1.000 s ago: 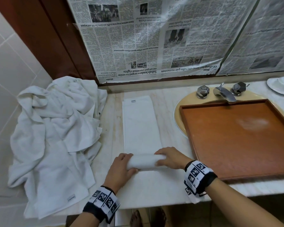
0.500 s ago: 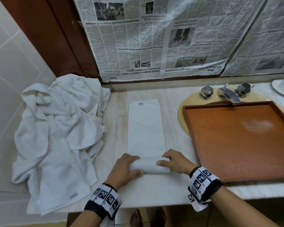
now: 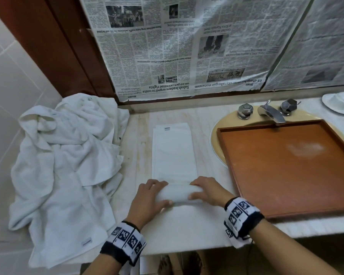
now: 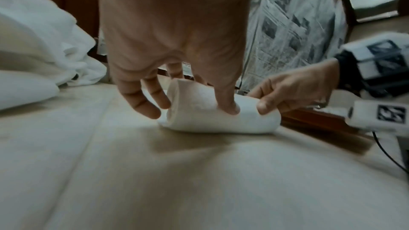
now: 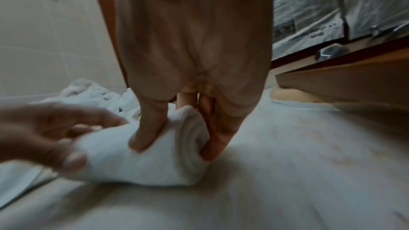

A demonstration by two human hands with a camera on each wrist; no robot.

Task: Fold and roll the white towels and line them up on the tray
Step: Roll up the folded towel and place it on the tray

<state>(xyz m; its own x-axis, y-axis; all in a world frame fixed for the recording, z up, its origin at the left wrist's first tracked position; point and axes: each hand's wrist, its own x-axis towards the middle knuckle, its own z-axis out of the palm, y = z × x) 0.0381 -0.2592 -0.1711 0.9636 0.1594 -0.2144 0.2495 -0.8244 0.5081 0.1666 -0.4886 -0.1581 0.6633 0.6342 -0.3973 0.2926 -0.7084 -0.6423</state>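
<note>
A white towel (image 3: 174,155) folded into a long strip lies on the counter, its near end wound into a roll (image 3: 179,193) (image 4: 208,111) (image 5: 155,155). My left hand (image 3: 151,197) (image 4: 177,93) grips the roll's left end, thumb on the near side and fingers over the top. My right hand (image 3: 207,192) (image 5: 188,120) grips the right end the same way. The brown wooden tray (image 3: 230,169) sits to the right over the sink, with nothing on it.
A heap of loose white towels (image 3: 68,165) covers the counter's left side against the tiled wall. A tap (image 3: 270,114) with two knobs stands behind the tray. A white dish (image 3: 340,102) sits at far right. Newspaper (image 3: 187,46) covers the back wall.
Both hands have rolled the towel a little farther away from me, so the roll is thicker and the flat strip beyond it shorter. The head camera has shifted slightly.
</note>
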